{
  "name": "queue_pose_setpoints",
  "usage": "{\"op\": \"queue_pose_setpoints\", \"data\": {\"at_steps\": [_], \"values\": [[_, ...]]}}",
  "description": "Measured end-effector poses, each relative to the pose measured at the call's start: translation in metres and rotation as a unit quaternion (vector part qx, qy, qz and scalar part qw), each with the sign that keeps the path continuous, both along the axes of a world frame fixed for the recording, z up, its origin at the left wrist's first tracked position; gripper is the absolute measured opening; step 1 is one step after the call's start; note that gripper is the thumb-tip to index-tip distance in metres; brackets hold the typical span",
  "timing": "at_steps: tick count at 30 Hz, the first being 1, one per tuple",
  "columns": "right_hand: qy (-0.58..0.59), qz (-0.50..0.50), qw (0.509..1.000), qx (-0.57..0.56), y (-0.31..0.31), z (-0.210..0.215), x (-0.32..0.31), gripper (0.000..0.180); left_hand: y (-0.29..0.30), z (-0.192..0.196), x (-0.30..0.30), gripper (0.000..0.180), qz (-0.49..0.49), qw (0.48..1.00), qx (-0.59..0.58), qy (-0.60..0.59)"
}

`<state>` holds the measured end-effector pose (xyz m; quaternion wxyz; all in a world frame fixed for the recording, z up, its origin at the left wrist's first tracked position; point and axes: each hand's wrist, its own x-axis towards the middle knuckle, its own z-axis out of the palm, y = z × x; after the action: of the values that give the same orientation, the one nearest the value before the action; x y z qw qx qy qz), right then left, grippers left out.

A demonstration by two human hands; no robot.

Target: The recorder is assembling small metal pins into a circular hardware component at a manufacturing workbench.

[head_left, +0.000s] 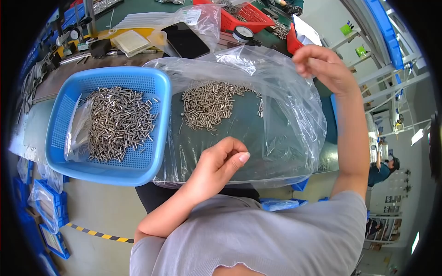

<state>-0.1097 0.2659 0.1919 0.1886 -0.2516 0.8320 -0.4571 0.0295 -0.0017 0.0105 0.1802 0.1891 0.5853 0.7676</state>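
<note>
Two loads of small metal pins lie on the left and in the middle of the green worktable [33,131]. On the left, a blue perforated basket [105,175] holds the larger heap of pins [122,124], piled over its middle and right part; a crumpled clear bag [79,133] stands inside, against the basket's left wall. Just right of the basket, a smaller pile of pins [207,106] lies in the far left part of a large clear plastic bag [297,108] spread flat, with a thin trail of pins running right. Whether this pile is inside the bag or on top of it is hard to tell through the glare. At the far side, a red basket [264,21] holds more metal parts, and a black phone [186,40] lies left of it.

The left hand [217,165] is over the near part of the bag, fingers curled and thumb close to the forefinger; whether a pin is between them cannot be told. The right hand [324,69] is raised by the bag's far right corner, fingers loosely bent; its grasp cannot be told either.

The bag reaches the table's near edge. Between pile and left hand, and to the pile's right, plastic-covered green leaves room for moving.
</note>
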Motion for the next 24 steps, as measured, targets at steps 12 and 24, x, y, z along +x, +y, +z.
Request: {"op": "queue_pose_setpoints", "data": {"at_steps": [12, 24], "values": [[-0.016, -0.002, 0.979, 0.205, -0.061, -0.111, -0.003, 0.016, 0.002, 0.009, 0.005, 0.018, -0.01, 0.999, -0.015, -0.033], [0.302, -0.066, 0.88, 0.361, -0.031, -0.128, -0.015, 0.018, -0.003, 0.007, 0.002, 0.023, -0.022, 0.999, -0.022, -0.041]]}}
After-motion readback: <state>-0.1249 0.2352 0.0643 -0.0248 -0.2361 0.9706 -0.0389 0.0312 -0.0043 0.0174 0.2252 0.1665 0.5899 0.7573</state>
